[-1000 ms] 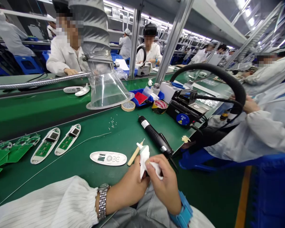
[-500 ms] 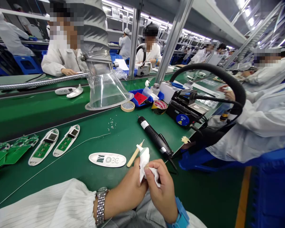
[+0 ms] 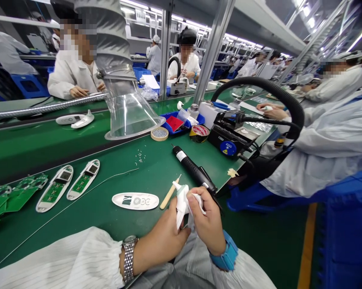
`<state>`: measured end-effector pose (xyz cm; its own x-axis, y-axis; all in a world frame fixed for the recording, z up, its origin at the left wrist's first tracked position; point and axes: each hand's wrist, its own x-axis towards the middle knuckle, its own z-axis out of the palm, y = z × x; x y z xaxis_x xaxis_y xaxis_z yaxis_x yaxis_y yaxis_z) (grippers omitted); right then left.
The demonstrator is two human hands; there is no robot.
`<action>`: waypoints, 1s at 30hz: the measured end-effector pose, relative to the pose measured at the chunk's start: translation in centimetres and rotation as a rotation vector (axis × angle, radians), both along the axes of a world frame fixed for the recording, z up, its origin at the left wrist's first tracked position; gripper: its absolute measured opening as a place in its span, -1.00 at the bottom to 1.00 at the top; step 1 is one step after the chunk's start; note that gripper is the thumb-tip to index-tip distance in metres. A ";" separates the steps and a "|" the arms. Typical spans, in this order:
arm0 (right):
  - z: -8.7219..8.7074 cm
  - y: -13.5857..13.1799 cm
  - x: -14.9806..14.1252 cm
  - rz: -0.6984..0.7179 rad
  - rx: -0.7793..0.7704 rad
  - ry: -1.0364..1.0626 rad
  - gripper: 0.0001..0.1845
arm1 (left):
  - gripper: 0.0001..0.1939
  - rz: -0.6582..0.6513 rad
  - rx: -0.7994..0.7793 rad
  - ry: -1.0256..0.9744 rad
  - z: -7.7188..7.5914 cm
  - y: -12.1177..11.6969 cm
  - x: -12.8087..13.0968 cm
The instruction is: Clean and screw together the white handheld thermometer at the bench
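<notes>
Table [image 3: 156, 160] bears a black screwdriver [image 3: 193, 165], perhaps for easy reach; near it, the left hand [image 3: 165, 237] clamps a white device [image 3: 182, 197] in its fingers, apparently for steadiness. The right hand [image 3: 210, 224]'s fingers pinch white cloth [image 3: 200, 203] at its side.

Dressed in white, with a loose, faintly striped left sleeve [image 3: 75, 257] ending in a gathered, puckered cuff [image 3: 118, 251]. Wears a silver-coloured, metal-linked watch [image 3: 128, 257] just beside that cuff. Has a broad, chunky, bright blue band [image 3: 228, 253] on the right, next to a creased white right sleeve [image 3: 247, 269]. Shows wrinkled grey cloth [image 3: 195, 265] lower down.
</notes>
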<state>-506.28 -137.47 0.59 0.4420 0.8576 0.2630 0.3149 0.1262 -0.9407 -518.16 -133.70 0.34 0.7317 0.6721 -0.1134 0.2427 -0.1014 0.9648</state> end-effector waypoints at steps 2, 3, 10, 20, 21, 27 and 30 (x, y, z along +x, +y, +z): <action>0.0 -0.5 0.1 0.023 -0.068 0.187 -0.77 | -0.37 0.004 -0.019 0.004 0.0 -0.1 0.0; 0.0 -0.9 0.1 0.027 -0.100 0.274 -0.74 | -0.38 0.011 -0.026 0.006 0.0 -0.1 0.0; -0.3 -2.3 -0.7 0.051 -0.196 0.522 -0.66 | -0.38 0.031 -0.026 -0.058 0.3 -0.1 0.0; -0.1 -1.5 -1.2 0.033 -0.196 0.514 -0.65 | -0.37 0.038 -0.017 -0.038 -0.2 -0.1 0.0; -0.1 -1.4 -1.2 0.035 -0.193 0.527 -0.65 | -0.37 0.041 -0.006 -0.036 -0.2 -0.1 0.0; -0.6 -1.3 -1.7 0.066 -0.185 0.692 -0.66 | -0.38 0.060 -0.001 -0.044 0.1 -0.3 0.0; -1.1 -1.6 -2.1 0.081 -0.160 0.725 -0.67 | -0.30 0.061 -0.062 -0.039 0.1 -0.4 0.0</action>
